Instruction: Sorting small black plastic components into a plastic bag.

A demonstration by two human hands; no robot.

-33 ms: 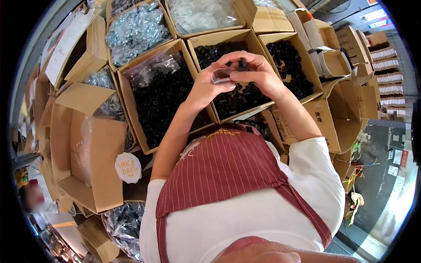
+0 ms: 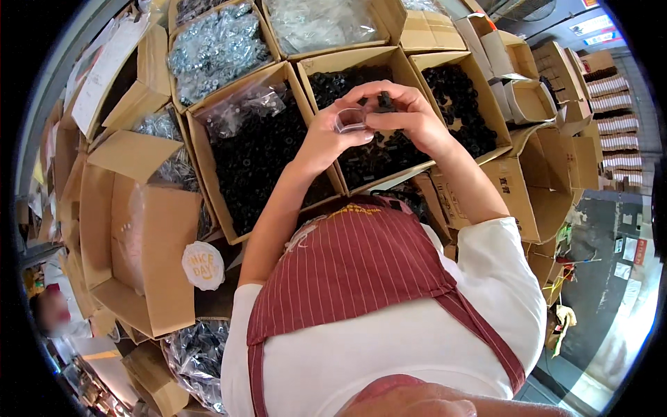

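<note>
Yellow lettering marks a white round tag (image 2: 203, 265) and the maroon apron (image 2: 347, 274); dark print runs along a carton (image 2: 514, 201) at right. The left hand (image 2: 325, 135) grips a clear cup-like piece (image 2: 350, 120), the right hand (image 2: 418, 119) a small black part (image 2: 384, 102) — both over an open box (image 2: 347, 64) of black pieces.

Both hands (image 2: 325, 139) curl close together (the bare forearms (image 2: 272, 221) slant inward).
</note>
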